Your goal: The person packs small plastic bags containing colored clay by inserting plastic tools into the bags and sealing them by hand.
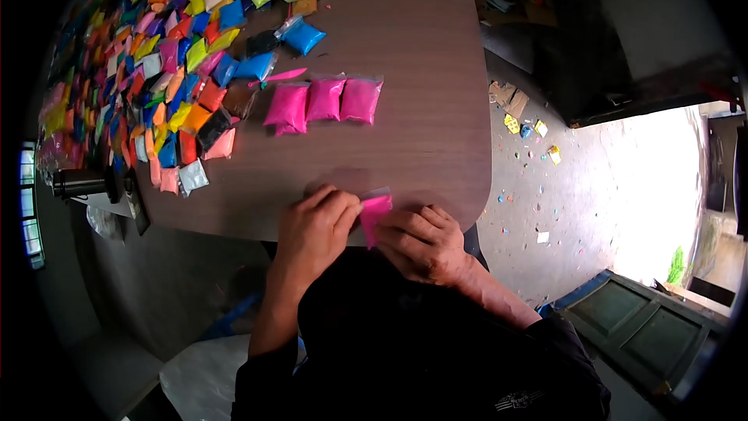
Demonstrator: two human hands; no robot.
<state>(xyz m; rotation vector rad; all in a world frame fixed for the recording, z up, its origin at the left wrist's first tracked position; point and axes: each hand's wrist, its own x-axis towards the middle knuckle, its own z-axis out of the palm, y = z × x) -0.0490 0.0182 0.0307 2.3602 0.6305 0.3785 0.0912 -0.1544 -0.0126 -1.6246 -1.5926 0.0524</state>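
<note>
A small pink packet [375,209] with a clear top edge is held between my hands at the table's near edge. My left hand [318,222] pinches its upper left side with thumb and forefinger. My right hand [425,240] grips its right side, the fingers curled over part of it. Beyond my hands, three filled pink packets lie side by side: a left one [287,108], a middle one [325,99] and a right one [361,100]. A pink plastic tool [285,75] lies just behind the left packet.
Many coloured packets [195,54] are heaped over the left of the brown table [421,54]. A dark cylindrical container [79,183] stands at the left edge. Scraps [554,154] litter the floor on the right, near a green panelled door [631,316].
</note>
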